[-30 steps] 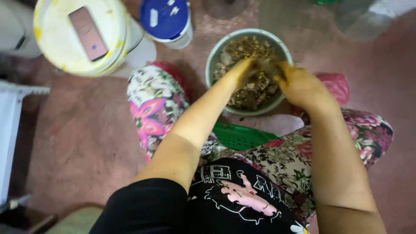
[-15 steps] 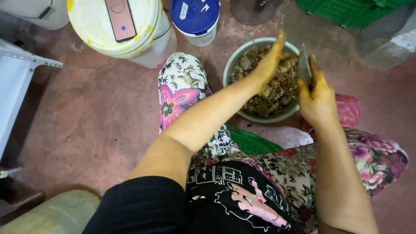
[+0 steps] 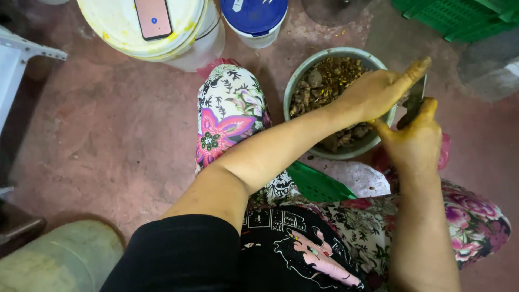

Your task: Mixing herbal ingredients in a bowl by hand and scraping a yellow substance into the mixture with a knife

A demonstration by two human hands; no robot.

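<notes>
A grey-green bowl (image 3: 296,81) of brown and yellow root pieces stands on the reddish floor in front of my floral-trousered knees. My left hand (image 3: 373,92), stained yellow, reaches across the bowl's right side with its fingers stretched out straight against a knife blade (image 3: 414,101). My right hand (image 3: 416,141), also yellow, is closed around the knife's handle just right of the bowl, with the blade pointing away from me. The left palm is turned away from the camera.
A white bucket (image 3: 194,38) with a phone (image 3: 153,18) on its lid and a blue-lidded tub (image 3: 254,16) stand at the back. A green crate (image 3: 459,19) is back right. A green sheet (image 3: 319,185) and white bag (image 3: 359,178) lie by my knees.
Both hands have moved from over the bowl's middle to its right rim. The left fingers now lie straight along the blade, and the camera has tilted closer.
</notes>
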